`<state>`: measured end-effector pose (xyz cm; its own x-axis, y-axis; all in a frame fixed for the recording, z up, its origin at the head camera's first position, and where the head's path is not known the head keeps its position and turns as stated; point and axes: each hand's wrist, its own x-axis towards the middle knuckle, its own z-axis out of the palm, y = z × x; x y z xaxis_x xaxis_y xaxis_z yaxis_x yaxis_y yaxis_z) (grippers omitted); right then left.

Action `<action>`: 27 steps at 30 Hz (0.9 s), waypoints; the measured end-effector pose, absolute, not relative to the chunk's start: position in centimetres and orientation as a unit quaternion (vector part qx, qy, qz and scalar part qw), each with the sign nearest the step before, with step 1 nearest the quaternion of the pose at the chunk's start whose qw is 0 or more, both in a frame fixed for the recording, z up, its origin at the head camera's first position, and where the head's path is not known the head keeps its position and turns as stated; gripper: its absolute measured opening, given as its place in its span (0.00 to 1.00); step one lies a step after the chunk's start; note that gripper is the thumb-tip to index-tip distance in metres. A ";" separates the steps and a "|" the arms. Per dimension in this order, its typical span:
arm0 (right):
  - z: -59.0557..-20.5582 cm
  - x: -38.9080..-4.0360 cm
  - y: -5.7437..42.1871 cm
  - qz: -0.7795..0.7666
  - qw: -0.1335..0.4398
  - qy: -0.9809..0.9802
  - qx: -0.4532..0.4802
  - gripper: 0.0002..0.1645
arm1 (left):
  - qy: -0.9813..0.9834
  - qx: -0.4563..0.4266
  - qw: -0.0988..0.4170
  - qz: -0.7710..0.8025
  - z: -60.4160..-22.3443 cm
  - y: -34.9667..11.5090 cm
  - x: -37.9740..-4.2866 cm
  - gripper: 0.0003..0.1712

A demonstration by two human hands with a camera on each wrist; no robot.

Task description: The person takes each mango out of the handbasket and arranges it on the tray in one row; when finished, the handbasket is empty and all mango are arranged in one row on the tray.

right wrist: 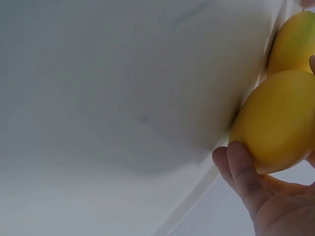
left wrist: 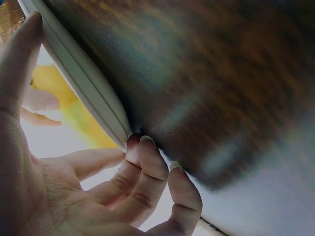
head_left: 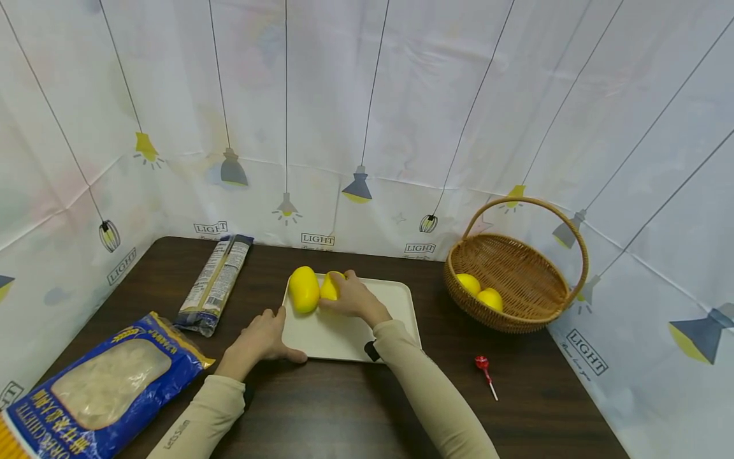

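Note:
A cream rectangular tray (head_left: 338, 336) lies on the dark wooden table. At its far left stands a large yellow mango-like fruit (head_left: 304, 290). Beside that, my right hand (head_left: 354, 297) grips a smaller, smooth lemon-like fruit (right wrist: 278, 123), fingers and thumb around its sides. The two fruits are very close; the right wrist view does not settle whether they touch. My left hand (head_left: 262, 339) spans the tray's near left corner. Its thumb (left wrist: 19, 64) touches the front rim and its other fingertips meet the left side, some of them bent against the table.
A wicker basket (head_left: 516, 280) with a tall handle and two yellow fruits stands at the right. A red lollipop (head_left: 483, 366) lies in front of it. A blue pasta bag (head_left: 109, 389) and a long clear packet (head_left: 216, 284) lie at the left. A printed curtain (head_left: 344, 95) hangs behind.

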<state>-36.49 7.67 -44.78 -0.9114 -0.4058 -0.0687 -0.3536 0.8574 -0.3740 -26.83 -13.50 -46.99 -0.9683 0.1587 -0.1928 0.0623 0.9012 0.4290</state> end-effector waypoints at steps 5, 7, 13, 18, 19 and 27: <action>-44.8 -36.5 7.7 -0.173 0.069 0.962 -0.198 0.41 | 0.969 0.060 0.109 0.215 -47.1 -13.5 -26.9 0.75; -44.8 -36.5 7.8 -0.172 0.069 0.962 -0.198 0.41 | 0.969 0.059 0.109 0.216 -47.2 -13.5 -26.9 0.75; -44.5 -36.5 8.4 -0.179 0.075 0.960 -0.200 0.46 | 0.969 0.057 0.111 0.212 -47.2 -13.5 -26.9 0.75; -43.8 -36.4 9.2 -0.185 0.078 0.963 -0.181 0.50 | 0.968 0.053 0.118 0.214 -47.1 -13.4 -26.9 0.75; -43.6 -36.4 9.5 -0.184 0.079 0.964 -0.175 0.50 | 0.968 0.052 0.119 0.213 -47.1 -13.4 -27.0 0.76; -42.5 -36.8 12.2 -0.159 0.062 0.973 -0.154 0.50 | 0.969 0.052 0.117 0.212 -47.2 -13.4 -26.9 0.75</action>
